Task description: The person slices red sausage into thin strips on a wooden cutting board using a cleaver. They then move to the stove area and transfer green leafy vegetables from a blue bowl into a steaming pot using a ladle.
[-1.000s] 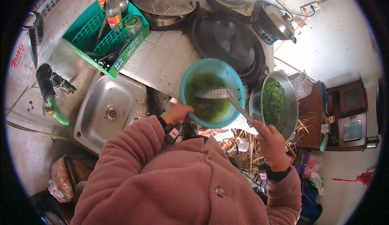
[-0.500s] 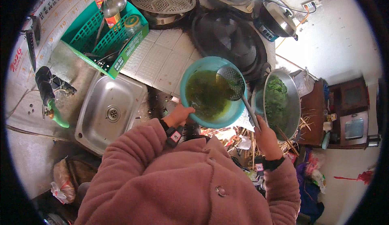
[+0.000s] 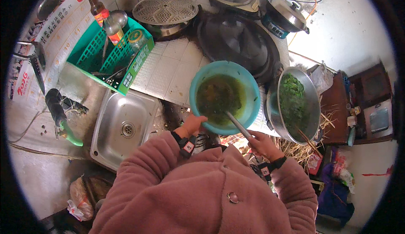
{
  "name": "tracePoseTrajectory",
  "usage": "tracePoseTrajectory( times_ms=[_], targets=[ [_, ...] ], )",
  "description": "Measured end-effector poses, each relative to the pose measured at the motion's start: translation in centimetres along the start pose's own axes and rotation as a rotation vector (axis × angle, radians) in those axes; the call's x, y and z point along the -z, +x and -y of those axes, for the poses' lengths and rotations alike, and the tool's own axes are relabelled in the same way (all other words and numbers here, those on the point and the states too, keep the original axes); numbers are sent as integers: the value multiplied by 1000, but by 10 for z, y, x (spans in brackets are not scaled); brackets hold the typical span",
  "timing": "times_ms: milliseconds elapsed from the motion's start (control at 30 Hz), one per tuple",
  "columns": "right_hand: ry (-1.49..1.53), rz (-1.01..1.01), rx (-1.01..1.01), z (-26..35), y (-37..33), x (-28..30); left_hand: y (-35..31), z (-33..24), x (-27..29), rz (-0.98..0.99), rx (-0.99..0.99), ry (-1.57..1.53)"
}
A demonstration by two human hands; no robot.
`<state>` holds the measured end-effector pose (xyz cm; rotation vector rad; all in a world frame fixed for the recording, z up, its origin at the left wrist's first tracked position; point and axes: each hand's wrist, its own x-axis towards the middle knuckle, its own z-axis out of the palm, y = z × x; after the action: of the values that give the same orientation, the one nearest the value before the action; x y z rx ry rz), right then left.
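Note:
My left hand (image 3: 192, 125) grips the near-left rim of a turquoise plastic basin (image 3: 253, 97), thumb over the edge. Cloudy green water (image 3: 217, 97) with dark leafy bits fills its lower part. In my right hand (image 3: 265, 144) is the handle of a metal skimmer (image 3: 239, 126), slanting down into the basin. Its perforated head is under the water and hidden. Right of the basin, a wide metal pan (image 3: 313, 92) holds wet leafy greens (image 3: 292, 101), with a pair of chopsticks (image 3: 308, 139) leaning in at its near side.
A steel sink (image 3: 101, 128) lies to the left, below a green plastic basket (image 3: 145, 59) with bottles and a jar. Behind the basin sit a large black lid (image 3: 236, 44) and a steamer rack (image 3: 164, 10). Dry straw (image 3: 295, 154) lies below the pan.
The skimmer head has gone from above the water's right side down into it, out of sight. My right hand has moved lower and to the left.

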<state>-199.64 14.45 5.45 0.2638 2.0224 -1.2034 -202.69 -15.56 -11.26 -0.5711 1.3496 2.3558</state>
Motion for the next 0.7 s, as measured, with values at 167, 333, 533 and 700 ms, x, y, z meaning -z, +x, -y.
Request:
tracePoseTrajectory(
  times_ms=[167,333,533,700],
  targets=[
    [202,25,25,-13,6,4,0,-2,2,-28,66,50],
    [287,21,42,-6,-3,9,5,4,5,16,-18,57],
    [236,-5,46,5,-22,21,14,9,14,45,29,72],
    [50,-131,84,7,-32,48,20,2,22,7,127,140]
  ],
)
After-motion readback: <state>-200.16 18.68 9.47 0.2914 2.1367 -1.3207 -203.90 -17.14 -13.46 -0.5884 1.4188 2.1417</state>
